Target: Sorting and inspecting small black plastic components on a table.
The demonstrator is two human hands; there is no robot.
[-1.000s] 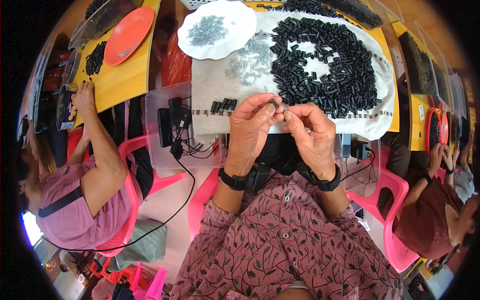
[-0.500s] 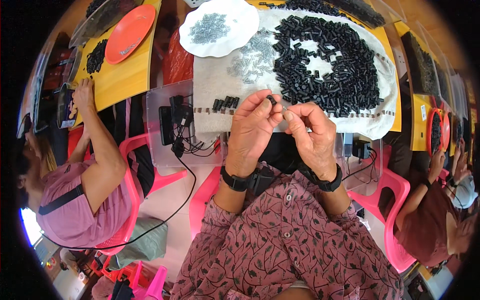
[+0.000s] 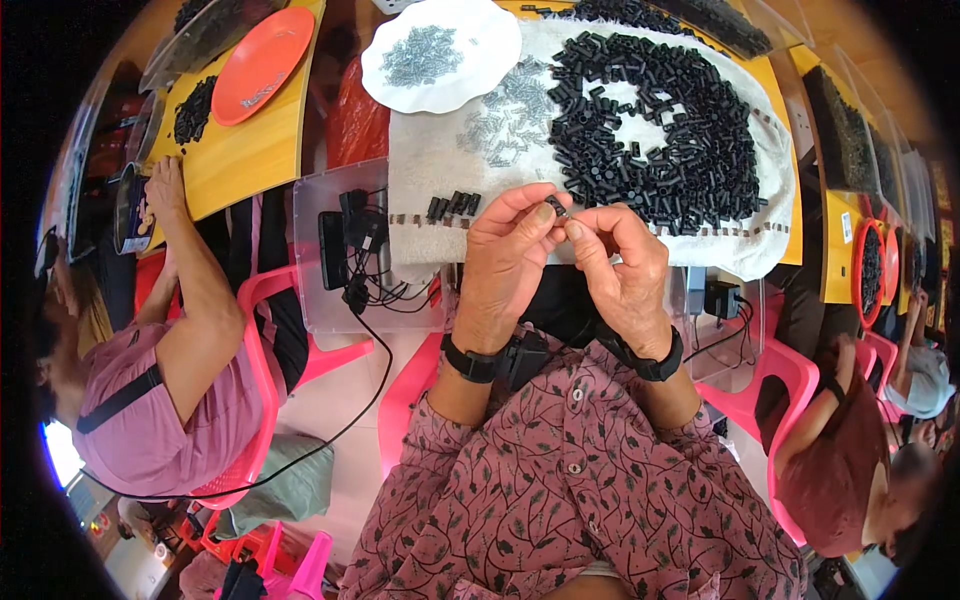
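Between the thumb and fingers of my left hand (image 3: 508, 240) is a short black plastic tube (image 3: 556, 206), tilted. My right hand (image 3: 622, 268) is closed in a pinch at the tube's near end, on a small silvery piece that its fingertips mostly cover. Just beyond both hands, a large heap of the same black tubes (image 3: 655, 180) lies on a pale cloth (image 3: 425, 150). Left of that heap are many loose silvery, spring-like pieces (image 3: 508, 115). A small row of black tubes (image 3: 455, 206) sits on the cloth to the left of my left hand.
A white wavy-edged plate (image 3: 490, 40) with more silvery pieces stands at the far left of the cloth. Clear plastic bins with black cables (image 3: 375, 270) are below the table edge. Co-workers sit at yellow tables (image 3: 245, 165) on both sides, on pink chairs (image 3: 790, 380).
My hands have come together: the silvery piece at my right fingertips, apart from the black tube before, is now against its end. The co-worker at right has lowered an arm from the table.
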